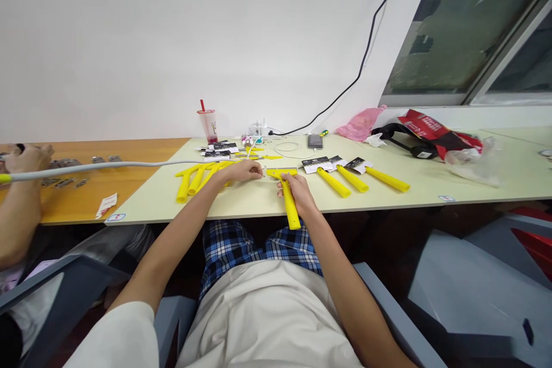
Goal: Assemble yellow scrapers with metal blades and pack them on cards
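Note:
My right hand (301,191) is wrapped round the handle of a yellow scraper (290,210), whose wide head points away from me, with a thin metal strip along its far edge. Just left of that head, my left hand (246,170) has its fingers curled and pinched over the table; whatever they hold is too small to make out. Several yellow handles (196,180) lie by my left forearm. To the right are more yellow scrapers (334,182) with black-and-white cards (318,164) on their heads.
Beyond my hands stand a cup with a red straw (209,125), more cards (217,155) and a small dark device (315,141). A pink bag (360,123) and red package (437,132) lie right. A grey cable (107,165) crosses left, near another person's hand (32,158).

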Motion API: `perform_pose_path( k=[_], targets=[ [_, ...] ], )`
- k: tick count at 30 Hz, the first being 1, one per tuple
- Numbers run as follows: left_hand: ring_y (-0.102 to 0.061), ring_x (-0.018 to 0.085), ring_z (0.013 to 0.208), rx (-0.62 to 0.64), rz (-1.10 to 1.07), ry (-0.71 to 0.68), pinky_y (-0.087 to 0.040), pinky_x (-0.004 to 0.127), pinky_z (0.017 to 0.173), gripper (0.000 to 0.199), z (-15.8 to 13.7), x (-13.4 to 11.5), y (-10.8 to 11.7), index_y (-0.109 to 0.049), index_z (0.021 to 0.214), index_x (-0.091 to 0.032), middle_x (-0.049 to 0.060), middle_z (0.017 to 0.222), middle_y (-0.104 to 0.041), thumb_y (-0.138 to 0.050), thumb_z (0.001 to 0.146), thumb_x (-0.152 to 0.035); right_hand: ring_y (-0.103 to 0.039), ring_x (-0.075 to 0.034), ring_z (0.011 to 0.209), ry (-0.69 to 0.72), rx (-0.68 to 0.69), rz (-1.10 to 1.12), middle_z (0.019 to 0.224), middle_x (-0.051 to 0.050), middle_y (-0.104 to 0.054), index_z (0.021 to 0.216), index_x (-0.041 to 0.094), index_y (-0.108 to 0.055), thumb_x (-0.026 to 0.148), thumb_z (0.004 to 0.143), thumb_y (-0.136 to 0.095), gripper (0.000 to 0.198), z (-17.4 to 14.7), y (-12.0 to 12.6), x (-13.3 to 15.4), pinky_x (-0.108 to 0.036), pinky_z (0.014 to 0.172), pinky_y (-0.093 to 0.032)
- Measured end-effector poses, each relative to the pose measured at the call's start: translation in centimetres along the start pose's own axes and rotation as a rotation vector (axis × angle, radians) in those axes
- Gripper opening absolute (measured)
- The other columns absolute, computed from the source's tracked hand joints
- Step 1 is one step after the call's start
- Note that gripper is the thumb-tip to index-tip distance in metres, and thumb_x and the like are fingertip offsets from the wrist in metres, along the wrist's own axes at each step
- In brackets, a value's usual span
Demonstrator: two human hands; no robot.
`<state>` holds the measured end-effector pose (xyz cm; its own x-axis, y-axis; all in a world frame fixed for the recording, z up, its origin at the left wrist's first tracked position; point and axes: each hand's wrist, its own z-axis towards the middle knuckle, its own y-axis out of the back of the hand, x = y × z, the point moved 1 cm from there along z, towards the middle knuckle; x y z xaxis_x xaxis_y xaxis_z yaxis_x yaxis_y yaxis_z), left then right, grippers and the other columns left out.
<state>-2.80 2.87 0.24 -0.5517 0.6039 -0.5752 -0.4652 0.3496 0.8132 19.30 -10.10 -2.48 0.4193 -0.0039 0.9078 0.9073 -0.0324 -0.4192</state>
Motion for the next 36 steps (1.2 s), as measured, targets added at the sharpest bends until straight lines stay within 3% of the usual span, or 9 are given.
perform_pose_path(
  k=[6, 15, 17, 21, 23, 25, 29, 32, 36],
  targets=[
    [-0.072, 0.028, 0.099, -0.068, 0.019, -0.007, -0.054, 0.036, 0.088, 0.039, -0.9, -0.6, -0.8, -0.076, 0.104, -0.021, 0.01, 0.109, -0.081, -0.071, 0.09, -0.057, -0.055, -0.012, 0.045, 0.011, -0.002, 0.006, 0.066, 0.001, -0.065, 0.095, 0.018, -0.063, 0.018, 0.096, -0.069, 0.006, 0.1, 0.1, -0.2, -0.023, 0.04, -0.048],
    [-0.071, 0.028, 0.096, -0.157, 0.076, -0.045, -0.057, 0.04, 0.091, 0.026, -1.2, -1.9, -0.9, -0.079, 0.097, -0.02, 0.011, 0.104, -0.081, -0.071, 0.092, -0.044, -0.053, -0.011, 0.044, 0.025, -0.016, 0.008, 0.066, 0.0, -0.065, 0.093, 0.018, -0.062, 0.022, 0.096, -0.074, 0.012, 0.2, 0.2, -0.3, -0.023, 0.04, -0.049],
    [-0.071, 0.028, 0.099, -0.265, 0.1, -0.023, -0.058, 0.042, 0.095, 0.026, -1.6, -2.4, -1.2, -0.079, 0.103, -0.02, 0.012, 0.111, -0.08, -0.067, 0.096, -0.042, -0.055, -0.012, 0.046, 0.045, -0.011, 0.031, 0.068, 0.0, -0.067, 0.091, 0.019, -0.062, 0.024, 0.093, -0.079, 0.018, 0.3, 0.2, -0.4, -0.023, 0.04, -0.05],
    [-0.073, 0.025, 0.105, -0.641, 0.112, -0.069, -0.061, 0.041, 0.097, 0.032, -2.7, -5.6, -3.3, -0.075, 0.128, -0.021, 0.011, 0.129, -0.077, -0.055, 0.107, -0.036, -0.06, -0.013, 0.053, 0.12, -0.031, 0.115, 0.074, -0.002, -0.071, 0.09, 0.02, -0.064, 0.029, 0.087, -0.083, 0.021, 0.6, 0.2, -0.8, -0.023, 0.04, -0.05],
    [-0.07, 0.027, 0.123, -0.755, 0.145, -0.137, -0.062, 0.04, 0.097, 0.036, -3.0, -8.2, -4.9, -0.072, 0.138, -0.021, 0.013, 0.144, -0.071, -0.054, 0.11, -0.034, -0.059, -0.013, 0.051, 0.148, -0.04, 0.141, 0.072, 0.0, -0.069, 0.091, 0.019, -0.066, 0.032, 0.085, -0.083, 0.023, 0.6, 0.2, -0.9, -0.025, 0.041, -0.05],
    [-0.063, 0.031, 0.139, -0.752, 0.283, -0.146, -0.061, 0.047, 0.107, 0.035, -3.0, -10.9, -6.5, -0.074, 0.139, -0.024, 0.013, 0.154, -0.066, -0.058, 0.11, -0.035, -0.058, -0.013, 0.052, 0.191, -0.045, 0.173, 0.07, 0.002, -0.068, 0.091, 0.021, -0.066, 0.035, 0.082, -0.084, 0.025, 0.6, 0.2, -1.0, -0.026, 0.045, -0.052],
    [-0.056, 0.037, 0.147, -0.682, 0.478, -0.062, -0.054, 0.057, 0.118, 0.039, -2.9, -15.1, -8.8, -0.075, 0.143, -0.023, 0.014, 0.157, -0.065, -0.06, 0.112, -0.04, -0.064, -0.014, 0.064, 0.284, -0.094, 0.267, 0.075, 0.004, -0.069, 0.089, 0.022, -0.066, 0.037, 0.074, -0.088, 0.03, 0.5, 0.3, -1.0, -0.026, 0.057, -0.056],
    [-0.054, 0.036, 0.149, -0.678, 0.503, -0.039, -0.052, 0.057, 0.122, 0.042, -3.5, -16.2, -10.3, -0.072, 0.148, -0.024, 0.013, 0.16, -0.064, -0.053, 0.115, -0.041, -0.067, -0.016, 0.073, 0.298, -0.122, 0.317, 0.079, 0.003, -0.071, 0.087, 0.022, -0.066, 0.037, 0.071, -0.088, 0.032, 0.6, 0.3, -1.2, -0.027, 0.067, -0.058],
    [-0.05, 0.034, 0.154, -0.674, 0.523, -0.006, -0.052, 0.055, 0.123, 0.049, -4.7, -15.8, -12.2, -0.06, 0.162, -0.024, 0.012, 0.167, -0.058, -0.045, 0.117, -0.033, -0.072, -0.018, 0.08, 0.273, -0.112, 0.336, 0.085, 0.002, -0.074, 0.087, 0.021, -0.067, 0.038, 0.07, -0.089, 0.033, 0.6, 0.3, -1.3, -0.03, 0.076, -0.06]
  ],
)
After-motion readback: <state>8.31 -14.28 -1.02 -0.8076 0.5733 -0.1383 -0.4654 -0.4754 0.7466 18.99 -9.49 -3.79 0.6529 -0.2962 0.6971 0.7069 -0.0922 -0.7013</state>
